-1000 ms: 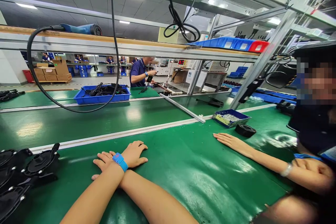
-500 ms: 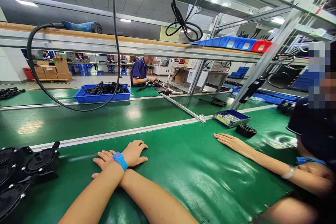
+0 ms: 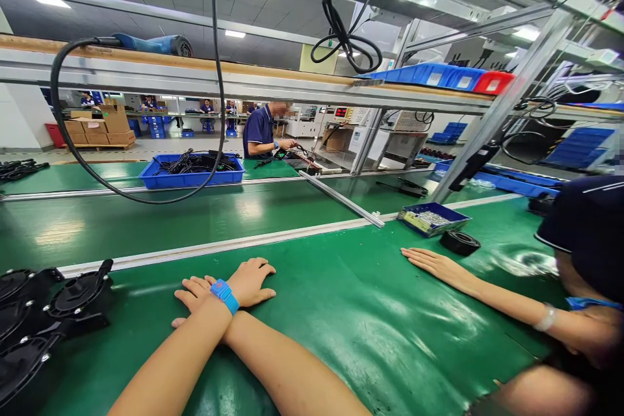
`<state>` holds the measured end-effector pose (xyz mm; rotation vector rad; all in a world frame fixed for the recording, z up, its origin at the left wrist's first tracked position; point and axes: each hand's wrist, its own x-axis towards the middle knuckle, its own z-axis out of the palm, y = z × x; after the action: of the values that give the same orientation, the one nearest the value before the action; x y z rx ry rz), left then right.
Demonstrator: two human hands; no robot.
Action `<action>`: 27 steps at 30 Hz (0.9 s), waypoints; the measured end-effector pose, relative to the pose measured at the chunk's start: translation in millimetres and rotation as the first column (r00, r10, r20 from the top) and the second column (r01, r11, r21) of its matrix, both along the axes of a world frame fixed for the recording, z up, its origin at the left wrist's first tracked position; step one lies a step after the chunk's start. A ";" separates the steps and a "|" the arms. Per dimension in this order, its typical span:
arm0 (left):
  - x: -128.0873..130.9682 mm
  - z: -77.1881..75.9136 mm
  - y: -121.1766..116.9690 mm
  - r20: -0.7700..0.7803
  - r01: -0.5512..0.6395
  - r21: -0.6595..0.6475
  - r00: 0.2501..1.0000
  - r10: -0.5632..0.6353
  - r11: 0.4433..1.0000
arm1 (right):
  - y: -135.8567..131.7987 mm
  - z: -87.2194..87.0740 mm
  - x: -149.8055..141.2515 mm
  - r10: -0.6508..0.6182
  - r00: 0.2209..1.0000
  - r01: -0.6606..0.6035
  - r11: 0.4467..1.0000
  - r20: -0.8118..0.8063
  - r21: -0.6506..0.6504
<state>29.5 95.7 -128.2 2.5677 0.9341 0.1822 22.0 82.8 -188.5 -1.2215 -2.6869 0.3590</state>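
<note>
Currently, head view: I look down through the worn camera at a green counter (image 3: 331,253), two bare forearms crossed over its near part.
Left hand (image 3: 251,281): palm down, fingers spread, at the end of the upper forearm; a blue wristband (image 3: 225,296) circles the wrist. Its grip is released, nothing held.
Right hand (image 3: 192,292): palm down, partly hidden beneath the left wrist. Its visible fingers are splayed, so I judge that grip released too.
Black housings (image 3: 75,296): bunched on the counter at the left edge, apart from the right hand but nearest to it. They crowd and seem to overlap, so I think a careless sideways sweep could knock one against another.
Crossed wrists: lifting the lower arm first would probably jolt the upper one, since it lies across it.
Hanging cord (image 3: 55,88): it loops down from a blue tool (image 3: 146,43) on the shelf (image 3: 273,83). A snagged loop could, I fear, drag the tool off.
Co-worker's hand (image 3: 439,270): flat at the right, near a black ring (image 3: 458,247) and a blue tray (image 3: 453,212) of small pale parts. A bump there might spill them.
</note>
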 end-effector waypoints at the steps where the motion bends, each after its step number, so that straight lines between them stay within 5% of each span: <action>1: 0.0 -0.2 0.2 0.000 0.000 0.000 1.000 0.000 1.000 | -0.1 0.6 0.0 -0.001 1.000 0.001 1.000 0.003 -0.007; 15: -1.2 -0.9 -0.8 0.021 -0.005 -0.004 1.000 0.005 1.000 | -5.3 13.2 -0.3 -0.012 1.000 0.014 0.997 0.019 -0.074; 27: -10.4 2.9 1.5 -0.055 0.009 0.031 0.998 -0.007 0.999 | 8.7 -24.4 -16.2 -0.011 1.000 0.013 0.981 -0.010 0.196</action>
<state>19.1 97.3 -125.3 2.6168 0.9474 0.1251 5.8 91.4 -212.9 -1.1749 -2.6319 0.0944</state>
